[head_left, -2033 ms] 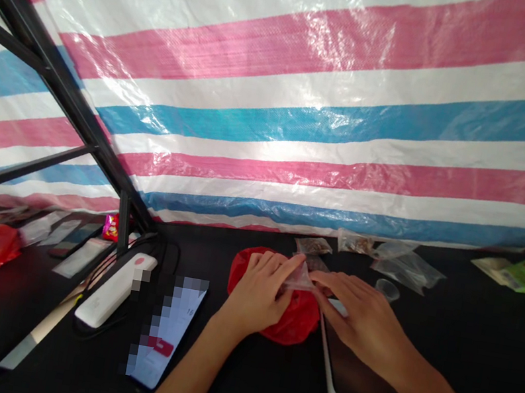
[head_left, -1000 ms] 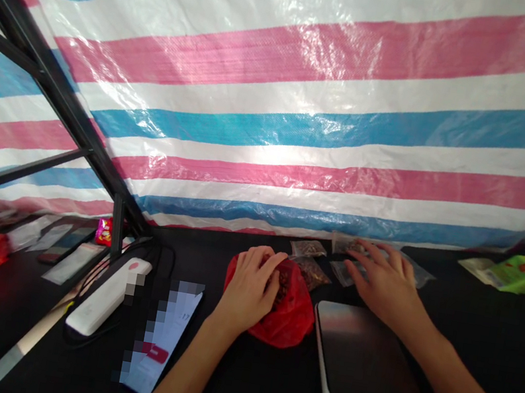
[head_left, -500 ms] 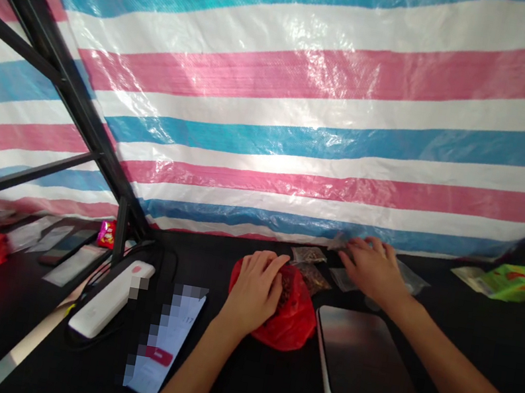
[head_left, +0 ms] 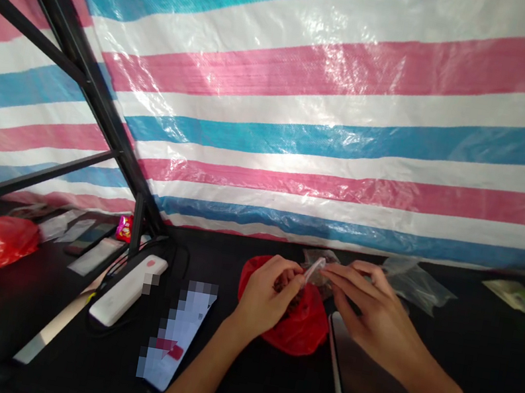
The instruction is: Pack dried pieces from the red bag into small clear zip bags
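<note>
Your left hand [head_left: 268, 298] is a bit nearer than your right hand [head_left: 373, 316] to the small clear plastic bag [head_left: 313, 271], which is between them. Your left fingers [head_left: 291, 282] pinch its low end. Your right fingers [head_left: 344, 278] are bent at its top end, but can't tell if they grip. It points up and right, on a slant, above the red plastic bag [head_left: 298, 330]. Farther away lies a loose clear bag [head_left: 416, 286].

Head cam, fwd/down, hands [head_left: 269, 305] [head_left: 373, 316] close
</note>
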### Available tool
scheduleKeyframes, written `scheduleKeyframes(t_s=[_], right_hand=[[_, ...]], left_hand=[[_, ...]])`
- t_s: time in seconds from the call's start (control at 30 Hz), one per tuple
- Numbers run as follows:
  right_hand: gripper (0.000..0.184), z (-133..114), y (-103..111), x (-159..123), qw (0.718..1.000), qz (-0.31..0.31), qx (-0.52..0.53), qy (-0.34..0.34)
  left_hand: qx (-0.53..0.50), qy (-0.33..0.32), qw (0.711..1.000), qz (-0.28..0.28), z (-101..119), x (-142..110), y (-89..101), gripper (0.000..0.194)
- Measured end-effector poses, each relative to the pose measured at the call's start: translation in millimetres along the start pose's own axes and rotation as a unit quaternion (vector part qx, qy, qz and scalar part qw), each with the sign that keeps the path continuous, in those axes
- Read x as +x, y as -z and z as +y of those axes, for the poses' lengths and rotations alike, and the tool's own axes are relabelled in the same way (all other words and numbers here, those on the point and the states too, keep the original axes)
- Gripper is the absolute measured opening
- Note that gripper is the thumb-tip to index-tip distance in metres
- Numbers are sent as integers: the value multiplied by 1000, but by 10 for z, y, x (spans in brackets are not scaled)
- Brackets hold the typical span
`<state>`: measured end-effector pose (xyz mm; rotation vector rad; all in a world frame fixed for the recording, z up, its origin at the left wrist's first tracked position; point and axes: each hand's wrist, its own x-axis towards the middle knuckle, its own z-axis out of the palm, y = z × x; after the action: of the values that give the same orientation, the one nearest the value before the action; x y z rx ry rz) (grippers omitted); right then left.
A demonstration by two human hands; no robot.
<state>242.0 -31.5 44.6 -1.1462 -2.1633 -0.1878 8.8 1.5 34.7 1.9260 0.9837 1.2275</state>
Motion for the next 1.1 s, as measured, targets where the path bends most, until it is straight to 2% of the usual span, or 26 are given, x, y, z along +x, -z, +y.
scheduleKeyframes(t_s=[0.2,0.33,0.47,0.57,0.77,0.87,1.0,1.1], right_hand=[[37,-31,-20,-68,999,-29,6,21],[38,-123,-3,-53,1000,-12,0,-6],[25,-208,10,-52,1000,12,12,-24],[16,-245,18,-46,999,14,33,-32],[9,-250,7,-26,997,21,56,-46],[10,-240,-1,-24,996,18,67,-49],[12,-226,4,-20,997,20,65,-48],[12,-224,7,-15,997,18,56,-43]], left_hand=[[10,29,999,-41,33,-37,-53,12],[-94,88,991,-47,38,-40,-101,13],[-190,120,974,-39,47,-36,-131,20],[-182,118,975,-39,42,-44,-142,25],[-103,44,991,-74,40,-65,-141,25],[-142,73,983,-93,48,-68,-143,27],[-247,143,953,-103,47,-58,-154,34],[-260,141,951,-86,55,-47,-151,39]])
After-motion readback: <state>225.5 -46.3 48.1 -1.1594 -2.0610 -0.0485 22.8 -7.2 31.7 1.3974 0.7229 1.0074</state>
